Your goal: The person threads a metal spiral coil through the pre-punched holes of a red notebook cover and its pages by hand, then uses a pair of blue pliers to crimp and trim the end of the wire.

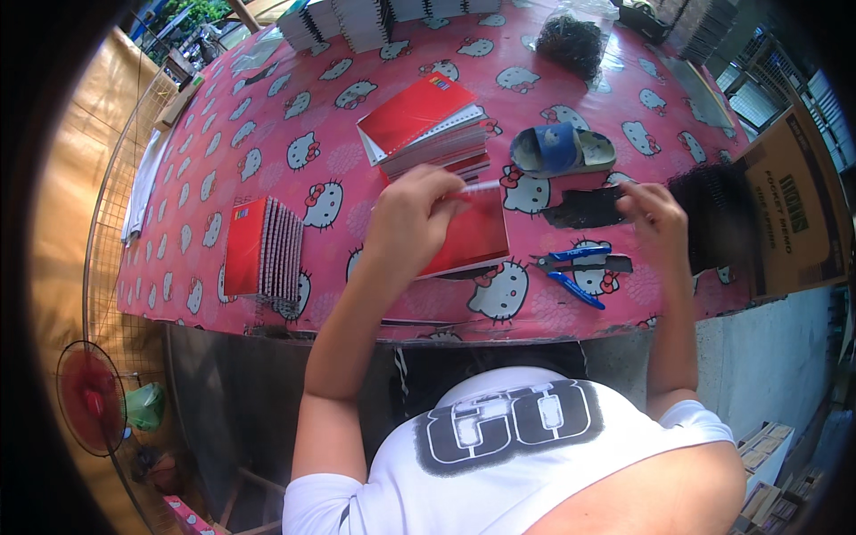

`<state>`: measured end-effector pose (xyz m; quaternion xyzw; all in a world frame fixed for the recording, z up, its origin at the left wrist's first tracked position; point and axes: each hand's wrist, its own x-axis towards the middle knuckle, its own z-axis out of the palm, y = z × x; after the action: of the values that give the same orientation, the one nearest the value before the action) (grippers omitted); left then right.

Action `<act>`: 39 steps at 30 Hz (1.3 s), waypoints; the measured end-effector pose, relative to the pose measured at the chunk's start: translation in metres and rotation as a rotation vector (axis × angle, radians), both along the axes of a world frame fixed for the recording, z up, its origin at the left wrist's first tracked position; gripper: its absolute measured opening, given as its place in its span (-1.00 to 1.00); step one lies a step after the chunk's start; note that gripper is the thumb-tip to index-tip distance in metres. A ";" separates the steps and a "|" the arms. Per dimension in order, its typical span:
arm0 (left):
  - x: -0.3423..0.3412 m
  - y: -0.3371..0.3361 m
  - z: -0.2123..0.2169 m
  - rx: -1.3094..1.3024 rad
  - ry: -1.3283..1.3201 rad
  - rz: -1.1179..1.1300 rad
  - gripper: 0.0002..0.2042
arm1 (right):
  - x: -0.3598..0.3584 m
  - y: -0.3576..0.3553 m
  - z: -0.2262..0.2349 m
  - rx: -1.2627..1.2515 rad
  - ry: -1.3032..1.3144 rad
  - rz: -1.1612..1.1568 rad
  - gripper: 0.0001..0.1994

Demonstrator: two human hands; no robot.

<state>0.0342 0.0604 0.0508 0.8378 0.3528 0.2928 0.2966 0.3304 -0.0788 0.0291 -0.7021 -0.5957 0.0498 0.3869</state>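
Observation:
A red-covered notebook (473,234) lies at the middle of the table, a white punched edge along its far side. My left hand (413,218) covers its left part, thumb and fingers closed at that punched edge. Off to the right, my right hand (657,212) is raised with its fingertips pinched together; anything thin between them is too small to make out. Beneath and beside it are a black strip (584,209) and a dark heap of fine black coils (704,209). Blue-handled cutting pliers (575,276) rest between the notebook and my right forearm.
Behind the notebook stands a stack of red notebooks (428,125), with a blue slipper (563,150) to its right. Coil-bound red notebooks (263,254) stand at the left. A bag of black coils (571,45) sits farther back; a cardboard box (794,196) borders the right edge.

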 end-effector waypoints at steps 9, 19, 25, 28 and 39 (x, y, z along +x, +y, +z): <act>-0.003 -0.032 0.012 0.434 -0.124 -0.003 -0.86 | -0.087 0.022 0.026 0.175 0.244 0.369 -0.76; 0.001 -0.041 0.005 0.446 -0.071 0.107 -0.85 | -0.085 0.039 0.039 0.098 0.265 0.532 -0.76; 0.009 -0.056 -0.006 0.524 -0.067 0.333 -0.85 | -0.091 0.038 0.043 -0.039 0.370 0.528 -0.79; 0.006 -0.055 -0.016 0.460 -0.130 0.297 -0.83 | -0.106 0.034 0.040 0.105 0.109 0.422 -0.78; 0.005 -0.053 -0.015 0.448 -0.169 0.269 -0.79 | -0.111 0.041 0.035 0.193 -0.099 0.425 -0.78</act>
<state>0.0392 0.0072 0.0357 0.8007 0.3611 0.4693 0.0908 0.2195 -0.0377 0.0645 -0.5223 -0.7503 0.0386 0.4033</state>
